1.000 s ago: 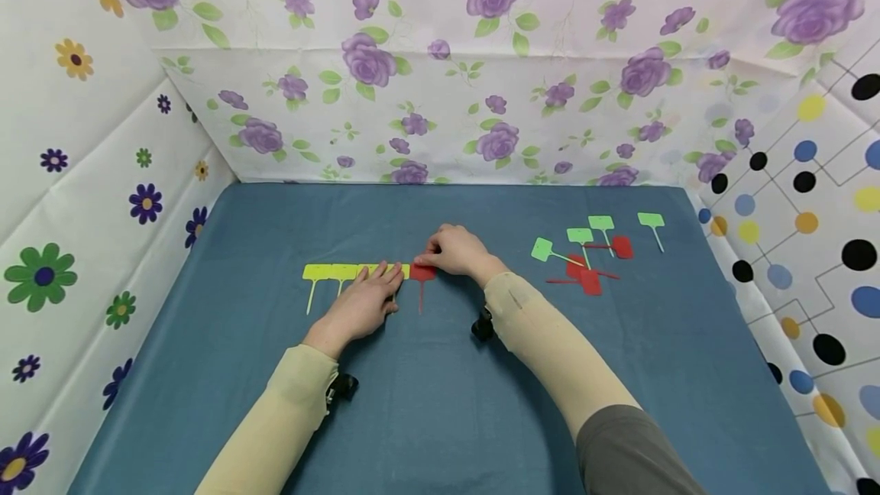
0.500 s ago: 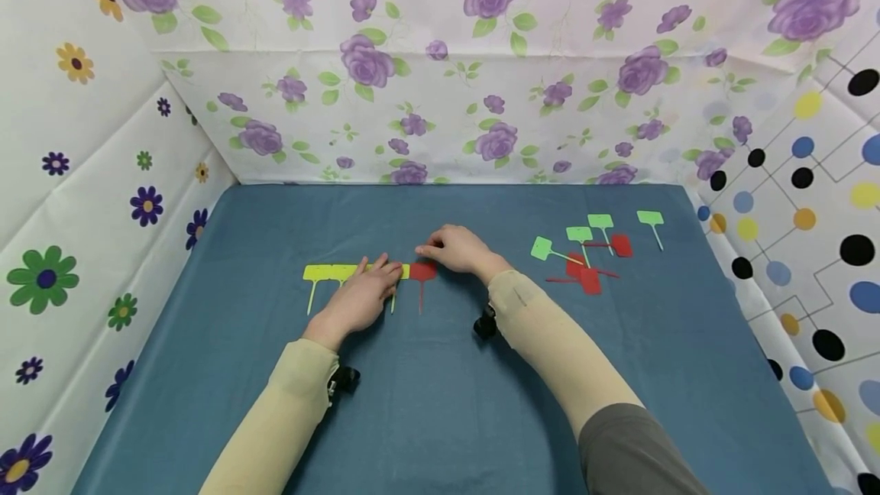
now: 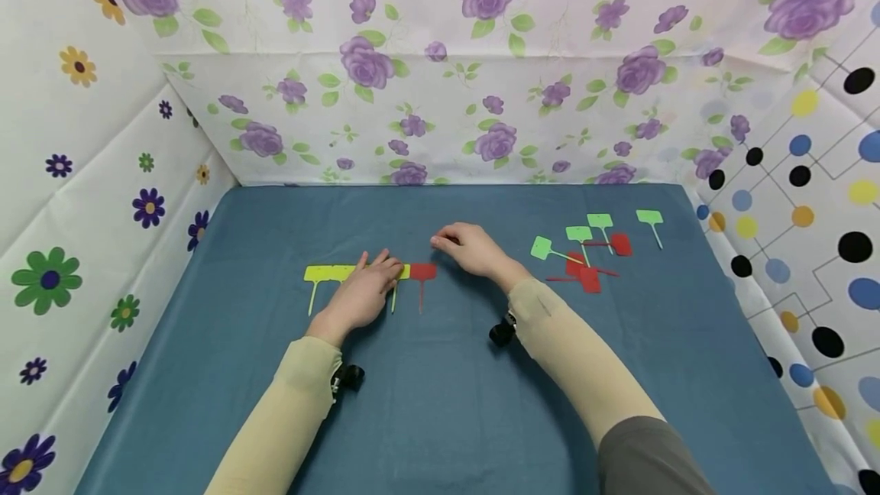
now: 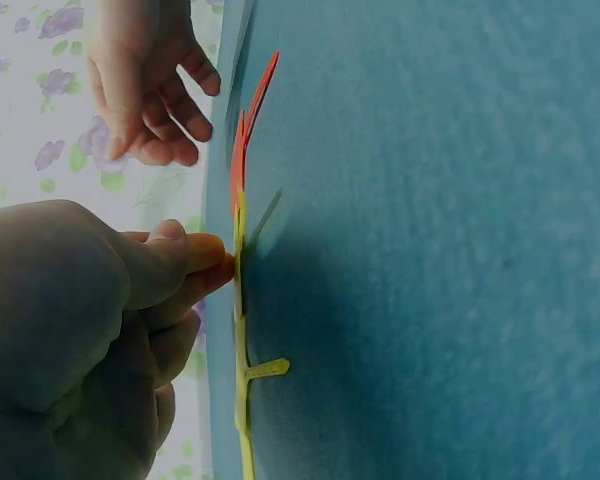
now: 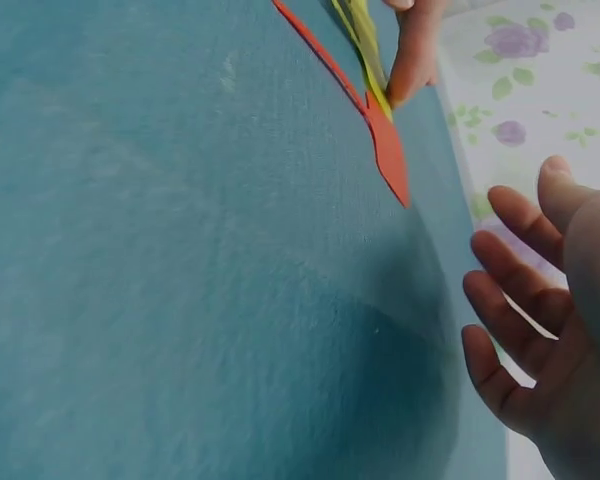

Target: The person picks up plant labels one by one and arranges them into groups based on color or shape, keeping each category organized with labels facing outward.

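Yellow plant labels [image 3: 318,273] lie side by side in a row on the blue cloth, their thin stems pointing toward me. At the row's right end a red plant label [image 3: 422,272] meets the last yellow one. My left hand [image 3: 360,292] rests its fingertips on the yellow labels and covers part of the row. Up and to the right of the red label is my right hand [image 3: 474,249], off the cloth and holding nothing. In the right wrist view, that hand's fingers [image 5: 520,275] are loosely bent, apart from the red label [image 5: 388,155].
On the right, several green plant labels [image 3: 541,247] and red plant labels [image 3: 590,279] lie loosely, some overlapping. One green label [image 3: 649,217] lies apart, farther right. Patterned cloth walls [image 3: 412,82] border the blue-covered table [image 3: 440,403] at the back and sides.
My right hand has let go of the red label at the row's end and moved slightly right, away from it. My left hand stays on the yellow labels.
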The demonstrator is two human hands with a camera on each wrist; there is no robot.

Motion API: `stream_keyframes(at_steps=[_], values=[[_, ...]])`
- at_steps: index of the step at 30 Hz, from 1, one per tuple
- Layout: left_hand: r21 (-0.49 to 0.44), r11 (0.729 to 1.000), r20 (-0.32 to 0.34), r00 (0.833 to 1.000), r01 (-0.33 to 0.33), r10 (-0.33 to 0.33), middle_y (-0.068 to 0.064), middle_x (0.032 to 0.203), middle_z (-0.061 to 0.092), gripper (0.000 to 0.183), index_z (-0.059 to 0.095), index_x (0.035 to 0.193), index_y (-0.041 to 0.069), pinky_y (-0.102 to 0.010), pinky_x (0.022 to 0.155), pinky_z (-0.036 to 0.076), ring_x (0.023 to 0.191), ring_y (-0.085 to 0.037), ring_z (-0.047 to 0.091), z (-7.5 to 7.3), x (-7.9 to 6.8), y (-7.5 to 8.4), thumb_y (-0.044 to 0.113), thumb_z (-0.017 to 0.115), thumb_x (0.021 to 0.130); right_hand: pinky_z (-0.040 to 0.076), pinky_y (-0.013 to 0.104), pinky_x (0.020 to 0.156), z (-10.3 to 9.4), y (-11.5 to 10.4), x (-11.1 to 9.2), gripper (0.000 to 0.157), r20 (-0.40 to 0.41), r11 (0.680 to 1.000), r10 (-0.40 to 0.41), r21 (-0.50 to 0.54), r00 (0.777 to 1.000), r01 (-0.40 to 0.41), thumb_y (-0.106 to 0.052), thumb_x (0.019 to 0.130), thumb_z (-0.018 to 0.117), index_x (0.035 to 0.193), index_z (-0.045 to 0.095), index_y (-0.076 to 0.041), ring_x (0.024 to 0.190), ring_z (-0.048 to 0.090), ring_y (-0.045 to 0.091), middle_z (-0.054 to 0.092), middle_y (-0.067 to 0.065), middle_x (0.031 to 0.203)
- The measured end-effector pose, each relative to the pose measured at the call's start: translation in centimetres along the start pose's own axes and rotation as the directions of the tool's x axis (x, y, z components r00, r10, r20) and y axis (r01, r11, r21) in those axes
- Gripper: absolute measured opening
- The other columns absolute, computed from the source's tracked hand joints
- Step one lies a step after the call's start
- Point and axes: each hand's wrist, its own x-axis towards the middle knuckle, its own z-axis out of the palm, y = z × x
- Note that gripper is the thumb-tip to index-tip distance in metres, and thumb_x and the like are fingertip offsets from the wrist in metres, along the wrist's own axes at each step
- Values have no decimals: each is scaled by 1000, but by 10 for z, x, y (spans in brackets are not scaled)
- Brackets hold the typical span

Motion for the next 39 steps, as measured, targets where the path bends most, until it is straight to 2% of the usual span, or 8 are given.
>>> stream_keyframes(at_steps=[4,10,17,24,29,35,39], values=[[-10,1000,-14,1000,-10,10,-9,149,49,38,55,142,6,-55,122,7,149,-30,24,5,1,1,13,50,105,51,34,77,-7,1,-16,32,-35,1000,-9,30,999,10,-47,104,49,112,72,-26,89,59,10,65,-8,105],[-1,1000,-63,998,-23,23,-10,147,52,37,57,140,5,-54,122,8,149,-30,24,8,2,3,12,52,105,52,34,83,-20,3,-34,31,-77,999,-13,36,997,16,-46,103,51,111,73,-25,96,60,8,65,-10,106],[11,1000,-87,996,-14,15,-11,153,43,47,47,148,3,-51,123,10,150,-28,21,7,4,13,20,54,105,52,36,85,-34,12,-53,34,-83,999,20,45,996,-17,-48,103,50,112,73,-24,99,61,10,65,-9,108],[22,998,-36,997,-62,63,-11,157,37,57,42,152,5,-49,123,11,150,-29,21,15,5,27,28,59,102,52,37,84,-47,20,-74,35,-67,999,40,32,997,-38,-47,102,52,113,73,-22,97,61,12,66,-8,107],[46,995,-8,996,-83,84,-13,159,34,58,38,153,4,-51,123,13,150,-31,21,18,5,33,24,58,103,52,37,81,-54,26,-83,32,-60,999,38,40,997,-36,-44,103,53,113,73,-21,92,60,13,67,-7,106],[109,991,62,995,-83,76,-12,160,32,57,38,154,6,-55,121,16,149,-32,21,21,8,37,22,57,103,50,37,77,-57,34,-92,33,-49,998,45,39,998,-43,-43,103,53,112,73,-19,87,59,15,69,-1,106],[112,991,72,995,-70,62,-11,160,32,58,39,154,8,-56,121,15,150,-32,20,21,11,40,23,59,102,51,37,78,-60,36,-98,32,-55,997,58,51,997,-56,-41,103,53,113,73,-18,89,59,15,69,3,108]])
